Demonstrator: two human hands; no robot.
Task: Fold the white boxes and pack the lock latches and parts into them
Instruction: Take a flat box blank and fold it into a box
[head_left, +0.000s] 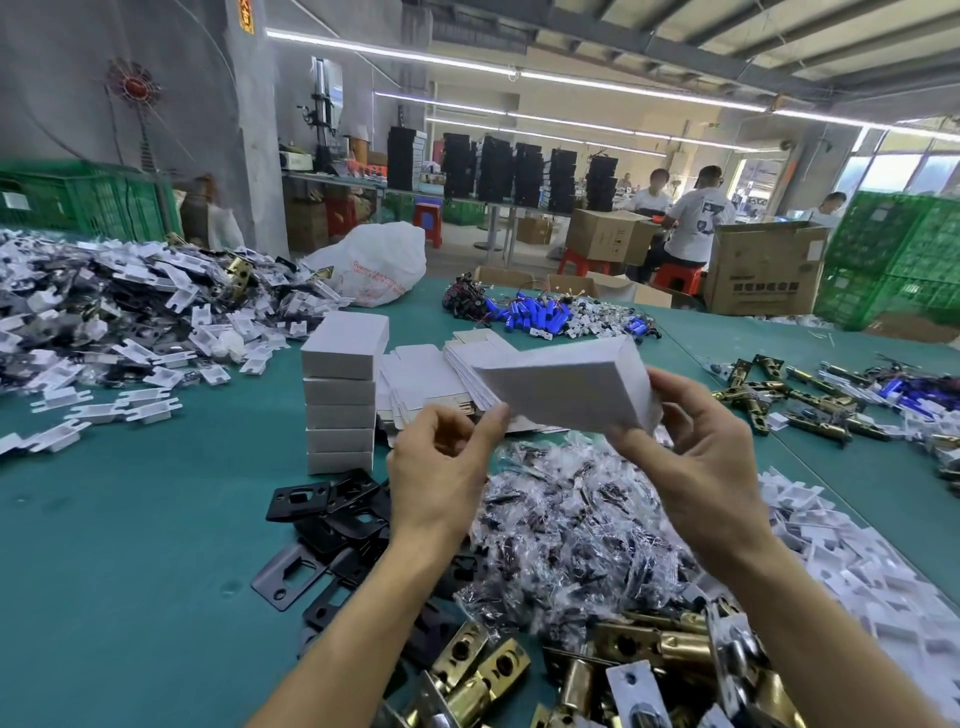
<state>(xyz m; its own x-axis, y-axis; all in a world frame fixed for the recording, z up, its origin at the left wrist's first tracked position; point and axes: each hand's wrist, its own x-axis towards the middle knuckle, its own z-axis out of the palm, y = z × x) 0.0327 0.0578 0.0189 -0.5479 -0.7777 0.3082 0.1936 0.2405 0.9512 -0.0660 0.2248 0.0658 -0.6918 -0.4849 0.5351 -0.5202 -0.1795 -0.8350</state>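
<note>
I'm mid-fold: the part-formed white cardboard box (566, 387) is in the air, just right of the stack of finished white boxes (340, 400). My left hand (441, 467) pinches its near corner and my right hand (696, 457) grips the right end. Next, I judge, one end needs closing before a brass lock latch (483, 670) goes in.

Part-folded white box (566, 384) held aloft, tilted; 5 folded boxes (340, 395) stacked left; brass latches (623, 649) foreground.

No text is legible: red print on the plastic bag (371, 262), dark print on the carton (763, 270) and the orange sign (245, 15) are blurred.
</note>
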